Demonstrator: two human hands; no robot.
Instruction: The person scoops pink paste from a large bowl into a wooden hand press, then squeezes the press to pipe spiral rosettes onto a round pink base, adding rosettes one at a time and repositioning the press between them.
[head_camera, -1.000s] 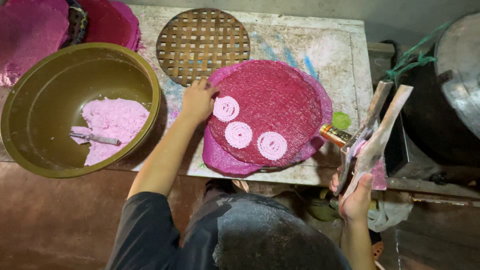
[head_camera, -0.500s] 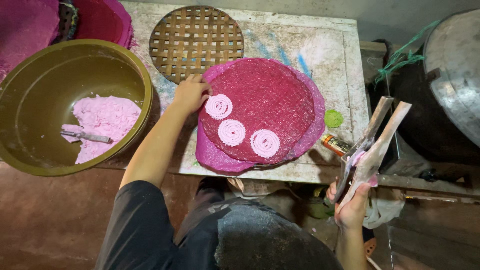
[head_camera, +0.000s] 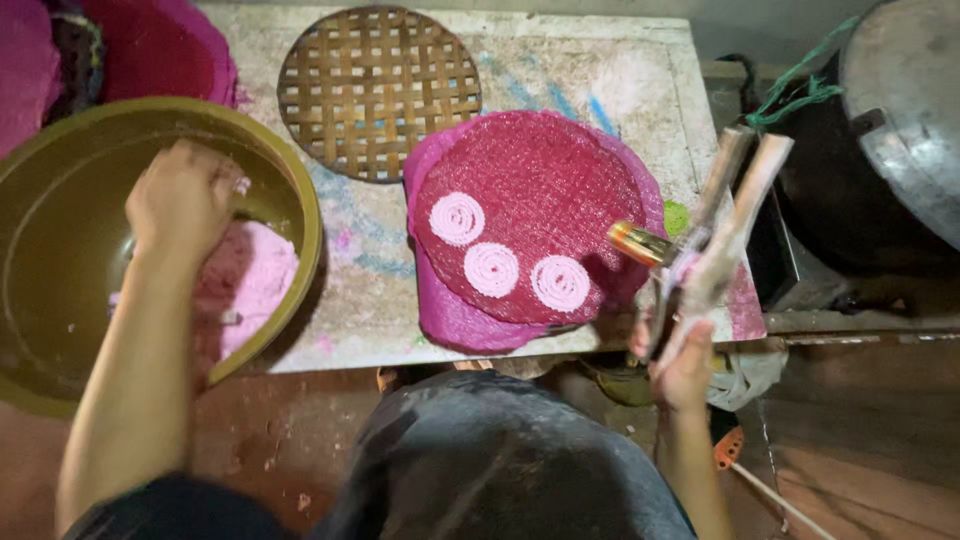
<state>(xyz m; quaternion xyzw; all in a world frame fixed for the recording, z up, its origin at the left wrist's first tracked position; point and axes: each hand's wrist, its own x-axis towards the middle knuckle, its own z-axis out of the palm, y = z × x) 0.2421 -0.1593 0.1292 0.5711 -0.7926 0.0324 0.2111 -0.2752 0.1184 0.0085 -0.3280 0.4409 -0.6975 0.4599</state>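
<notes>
My left hand (head_camera: 185, 195) is over the big olive bowl (head_camera: 290, 190), just above the pink dough (head_camera: 245, 285) inside; its fingers are curled and I cannot see anything in them. My right hand (head_camera: 682, 362) grips the two long handles of a wooden dough press (head_camera: 715, 225) whose brass nozzle (head_camera: 636, 242) points at the magenta mesh mat (head_camera: 540, 190). Three pink dough spirals (head_camera: 492, 268) lie in a row on that mat, which rests on top of other mats on the worn table (head_camera: 620, 70).
A round woven bamboo tray (head_camera: 378, 88) lies at the back of the table. More magenta mats (head_camera: 160, 50) are stacked at the top left. A large metal pot with lid (head_camera: 900, 130) stands at the right. My dark-clothed knees (head_camera: 480, 460) are below the table edge.
My left hand left the edge of the magenta mat and moved left into the bowl over the dough. The press in my right hand stays beside the mat.
</notes>
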